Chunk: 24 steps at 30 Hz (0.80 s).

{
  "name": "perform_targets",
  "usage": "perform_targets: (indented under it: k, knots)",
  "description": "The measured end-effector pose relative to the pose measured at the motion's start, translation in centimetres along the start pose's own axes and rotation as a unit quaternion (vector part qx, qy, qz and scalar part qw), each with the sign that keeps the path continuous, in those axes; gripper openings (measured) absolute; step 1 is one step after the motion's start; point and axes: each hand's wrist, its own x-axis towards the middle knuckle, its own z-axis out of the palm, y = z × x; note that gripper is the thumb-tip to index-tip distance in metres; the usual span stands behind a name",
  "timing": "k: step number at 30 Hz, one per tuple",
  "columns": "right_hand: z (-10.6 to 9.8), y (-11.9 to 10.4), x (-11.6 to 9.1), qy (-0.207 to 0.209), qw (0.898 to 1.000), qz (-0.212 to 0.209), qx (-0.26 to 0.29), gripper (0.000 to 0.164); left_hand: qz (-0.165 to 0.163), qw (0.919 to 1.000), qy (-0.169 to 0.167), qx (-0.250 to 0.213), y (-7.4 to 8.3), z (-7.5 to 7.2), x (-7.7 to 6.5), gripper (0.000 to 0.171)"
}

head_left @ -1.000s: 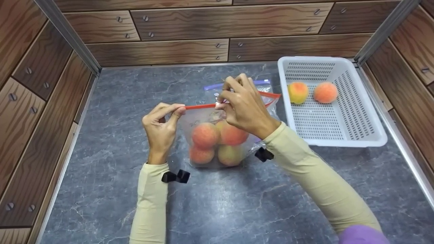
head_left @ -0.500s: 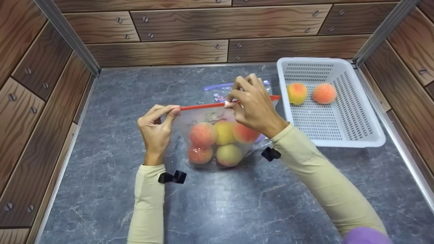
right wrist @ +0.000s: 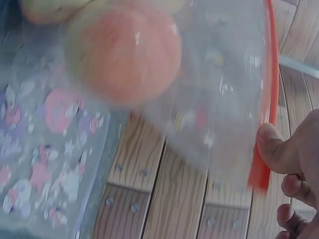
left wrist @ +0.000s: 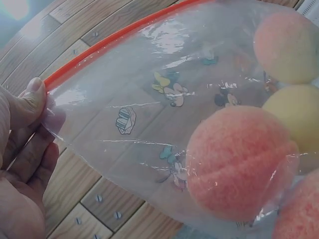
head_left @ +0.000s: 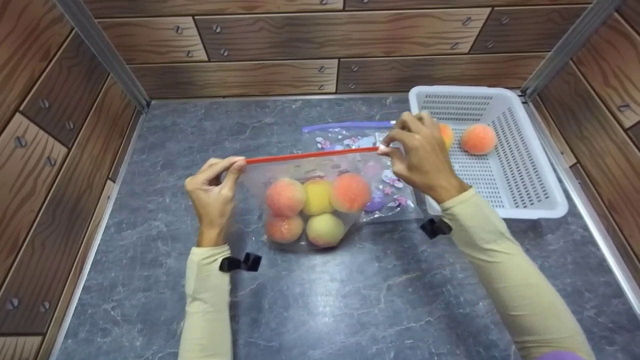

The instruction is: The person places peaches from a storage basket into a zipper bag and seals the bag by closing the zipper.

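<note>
A clear zip bag [head_left: 295,170] with an orange-red zip strip [head_left: 310,154] and printed cartoon figures holds several peaches [head_left: 351,193]. My left hand [head_left: 214,197] pinches the strip's left end between thumb and fingers, as the left wrist view shows at the thumb [left wrist: 31,102]. At the strip's right end my right hand [head_left: 420,155] pinches the corner, the thumb [right wrist: 274,149] lying on the strip in the right wrist view. Stretched between both hands, the strip looks pressed together along its visible length. The bag's lower part hangs below it with the peaches bunched there.
Behind the held bag, a second clear bag with a purple zip [head_left: 345,126] and pink prints lies flat on the dark marbled table [head_left: 320,310]. A white perforated basket [head_left: 545,200] stands at the right, with two peaches [head_left: 478,139] inside, one partly covered by my right hand.
My right hand has slid rightward along the orange-red strip to its end, closing the gaping part. The left hand has shifted slightly left, and the bag of peaches moved left with it.
</note>
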Motion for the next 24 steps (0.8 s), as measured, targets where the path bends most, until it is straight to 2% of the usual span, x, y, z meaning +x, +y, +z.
perform_targets:
  k: [4,8,10,12,13,14,15,17,19,20,21,22,23,24]
  knots:
    - [-0.4,0.6,-0.7,0.005,1.0,0.011,-0.002,0.017,-0.002,1.0,0.007,-0.002,-0.1,-0.5,-0.2,0.012]
    - [-0.5,0.8,-1.5,0.007,1.0,0.016,0.016,0.018,-0.017,0.9998,0.007,0.001,0.1,-0.2,-0.2,0.01]
    - [-0.2,1.1,-2.0,0.005,0.998,0.03,0.06,0.018,-0.023,0.9997,0.003,0.001,0.1,-0.1,-0.3,0.009]
    - [0.2,1.1,-2.7,-0.004,0.988,0.066,0.141,0.018,-0.026,0.9997,0.0,-0.002,0.2,-0.1,-0.3,0.008]
    - [0.6,1.1,-3.1,-0.007,0.976,0.092,0.197,0.018,-0.028,0.9996,-0.002,-0.006,0.2,-0.2,-0.4,0.008]
    - [1.0,1.1,-3.5,-0.008,0.96,0.119,0.255,0.019,-0.03,0.9995,-0.005,-0.011,0.2,-0.3,-0.4,0.008]
    - [1.4,1.0,-3.9,-0.007,0.938,0.148,0.313,0.02,-0.032,0.9993,-0.007,-0.017,0.2,-0.3,-0.4,0.008]
    - [2.3,0.9,-4.8,-0.008,0.884,0.206,0.421,0.027,-0.037,0.9989,-0.011,-0.028,0.2,-0.5,-0.5,0.007]
    - [3.2,0.9,-5.4,-0.015,0.827,0.246,0.506,0.04,-0.042,0.9984,-0.016,-0.035,0.1,-0.5,-0.5,0.007]
    - [3.6,1.0,-5.6,-0.023,0.806,0.261,0.53,0.049,-0.044,0.9981,-0.017,-0.039,0.1,-0.5,-0.5,0.007]
    - [4.0,1.1,-5.8,-0.033,0.789,0.275,0.548,0.059,-0.045,0.998,-0.018,-0.041,0.1,-0.4,-0.5,0.008]
    - [4.3,1.2,-5.9,-0.043,0.776,0.286,0.56,0.069,-0.046,0.9979,-0.019,-0.043,0.0,-0.4,-0.5,0.008]
    - [4.6,1.2,-6.0,-0.051,0.769,0.297,0.564,0.074,-0.047,0.9977,-0.019,-0.046,0.0,-0.3,-0.5,0.008]
    - [4.9,1.3,-6.0,-0.053,0.765,0.302,0.566,0.077,-0.048,0.9975,-0.018,-0.049,-0.1,-0.3,-0.4,0.008]
